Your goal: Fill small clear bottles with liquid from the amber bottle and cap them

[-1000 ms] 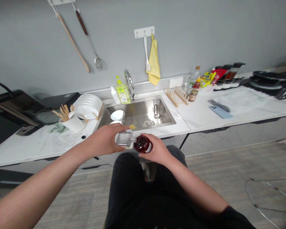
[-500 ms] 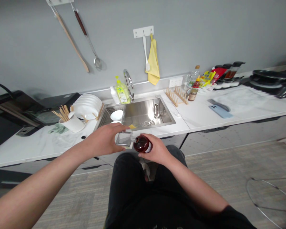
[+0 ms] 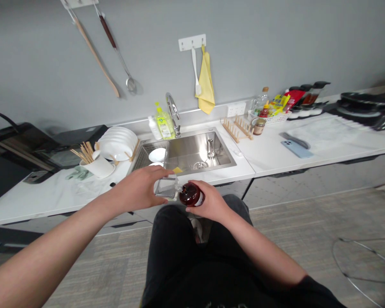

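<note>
My left hand (image 3: 144, 188) is closed around a clear bottle (image 3: 167, 187), tilted on its side with its neck pointing right. In my right hand (image 3: 210, 201) is a dark red-brown bottle (image 3: 189, 194) with a pale label. The clear bottle's neck meets the mouth of the brown bottle. Whether liquid passes between them is too small to tell. Both bottles are in front of the counter edge, above my legs and just below the sink (image 3: 192, 149).
White plates (image 3: 117, 143) and a chopstick holder (image 3: 99, 167) stand left of the sink. Behind it are a faucet (image 3: 173, 111) and yellow-green soap bottle (image 3: 164, 124). To the right are a wooden rack (image 3: 238, 129), a jar (image 3: 259, 127), a basket (image 3: 277, 118) and a phone (image 3: 297, 148).
Almost nothing differs. Both hands keep hold of their bottles, neck to mouth, with only a tiny shift to the left.
</note>
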`<move>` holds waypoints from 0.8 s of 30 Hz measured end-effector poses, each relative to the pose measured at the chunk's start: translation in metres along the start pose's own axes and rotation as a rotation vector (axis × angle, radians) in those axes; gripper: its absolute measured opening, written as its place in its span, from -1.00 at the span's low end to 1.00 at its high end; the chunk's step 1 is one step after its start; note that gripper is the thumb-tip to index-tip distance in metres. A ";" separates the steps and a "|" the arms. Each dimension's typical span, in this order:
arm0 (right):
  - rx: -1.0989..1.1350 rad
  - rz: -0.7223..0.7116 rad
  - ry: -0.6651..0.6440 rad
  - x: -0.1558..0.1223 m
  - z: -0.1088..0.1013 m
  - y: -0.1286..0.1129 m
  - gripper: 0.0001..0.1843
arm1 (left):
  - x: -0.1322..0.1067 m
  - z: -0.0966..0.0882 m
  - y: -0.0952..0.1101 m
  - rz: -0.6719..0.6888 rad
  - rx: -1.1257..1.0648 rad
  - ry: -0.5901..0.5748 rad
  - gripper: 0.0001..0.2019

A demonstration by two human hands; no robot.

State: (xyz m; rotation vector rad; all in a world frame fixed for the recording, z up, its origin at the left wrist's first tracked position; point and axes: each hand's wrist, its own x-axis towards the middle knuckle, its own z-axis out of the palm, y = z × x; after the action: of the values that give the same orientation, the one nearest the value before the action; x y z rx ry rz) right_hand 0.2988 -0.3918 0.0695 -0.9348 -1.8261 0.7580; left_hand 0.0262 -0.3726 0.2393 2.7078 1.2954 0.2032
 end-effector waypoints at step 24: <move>-0.024 0.015 0.002 -0.005 0.003 0.001 -0.01 | -0.001 -0.002 0.008 0.055 0.142 -0.023 -0.23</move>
State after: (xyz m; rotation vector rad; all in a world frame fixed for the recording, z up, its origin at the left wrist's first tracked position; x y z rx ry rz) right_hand 0.2981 -0.3959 0.0654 -0.9654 -1.8321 0.7448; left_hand 0.0311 -0.3785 0.2426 2.8573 1.2759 0.0876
